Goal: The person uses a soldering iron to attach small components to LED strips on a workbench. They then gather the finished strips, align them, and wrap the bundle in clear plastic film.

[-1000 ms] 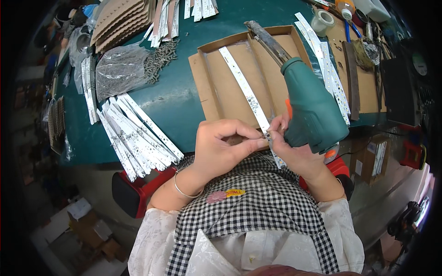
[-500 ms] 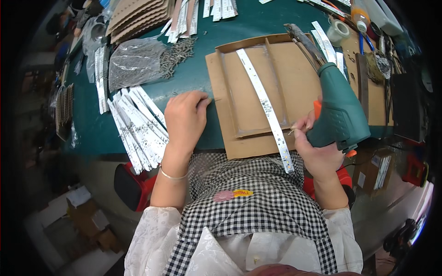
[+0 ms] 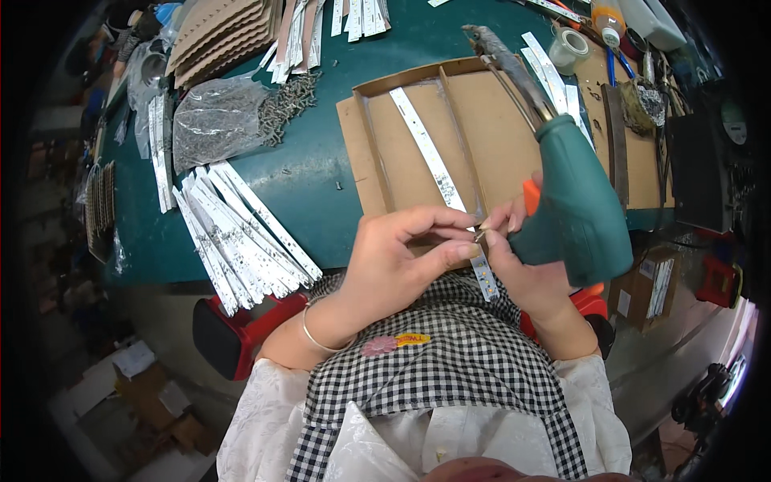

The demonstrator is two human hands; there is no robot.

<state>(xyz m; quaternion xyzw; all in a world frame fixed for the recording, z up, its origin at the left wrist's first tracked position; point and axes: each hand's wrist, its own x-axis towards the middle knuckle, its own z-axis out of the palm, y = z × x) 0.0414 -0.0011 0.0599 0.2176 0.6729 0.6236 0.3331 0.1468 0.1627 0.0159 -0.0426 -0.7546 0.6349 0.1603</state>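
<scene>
My right hand (image 3: 534, 277) is wrapped round a green soldering gun (image 3: 580, 201) with an orange trigger and a long, dark, worn tip pointing away from me. Its thumb and forefinger also pinch a tiny metal part (image 3: 480, 236). Meeting it there, my left hand (image 3: 405, 253) is closed, thumb and fingertips at the same part, whose exact kind is too small to make out. Under both hands a white LED circuit strip (image 3: 424, 145) lies slanted across a brown cardboard tray (image 3: 514, 104), its near end sticking out over my checked apron.
A fanned stack of white strips (image 3: 241, 241) lies left on the green table (image 3: 317, 161). Beyond it are a plastic bag (image 3: 217, 120) and a pile of small metal parts (image 3: 289, 104). Cardboard sheets (image 3: 221, 36) stand far left; a tape roll (image 3: 569, 50) and bottle (image 3: 608, 22) far right.
My left hand has moved right, from the tray's left edge to my right fingertips, and closed on the tiny part there. My right hand keeps hold of the soldering gun. The view has shifted slightly.
</scene>
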